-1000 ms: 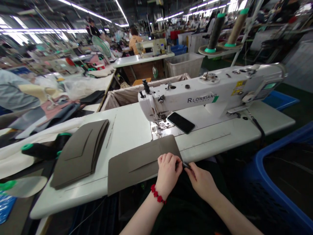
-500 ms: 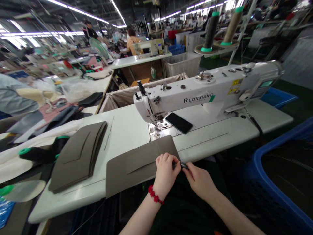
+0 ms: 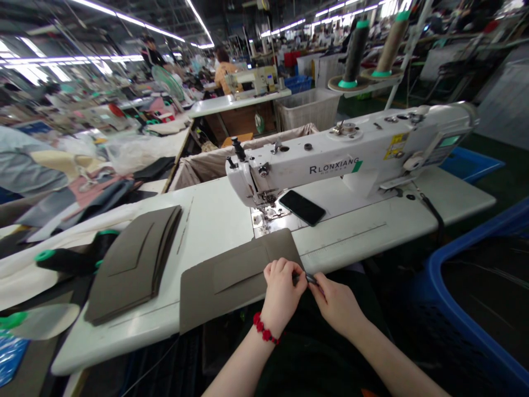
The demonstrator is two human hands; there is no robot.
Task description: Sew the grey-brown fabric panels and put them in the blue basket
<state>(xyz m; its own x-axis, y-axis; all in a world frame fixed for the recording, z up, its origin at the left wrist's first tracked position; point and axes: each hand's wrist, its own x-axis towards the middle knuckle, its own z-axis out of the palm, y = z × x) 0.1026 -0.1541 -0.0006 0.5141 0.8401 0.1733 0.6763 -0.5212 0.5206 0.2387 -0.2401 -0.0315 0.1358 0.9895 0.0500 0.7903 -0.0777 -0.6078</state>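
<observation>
My left hand [image 3: 283, 289], with a red beaded bracelet at the wrist, is closed in a pinch at the near right corner of a grey-brown fabric panel [image 3: 235, 270]. What its fingertips hold is hidden. My right hand [image 3: 336, 303] is closed on a slim dark tool [image 3: 311, 279], whose tip runs towards the left fingers; its exact kind does not show. The panel lies flat along the table's front edge, with a slit-like line across it. Behind it stands a white sewing machine [image 3: 339, 160], its needle area just beyond the panel's far edge.
A black phone [image 3: 302, 208] lies on the machine bed. Stacked grey-brown panels [image 3: 134, 264] and black thread cones [image 3: 66, 261] are on the left. A blue basket [image 3: 438, 270] stands at the right, below the white tabletop [image 3: 206, 212]. Other people sit farther back.
Both hands stay at the panel's corner with almost no movement. The left wrist has shifted very slightly to the right, and the view has moved a little.
</observation>
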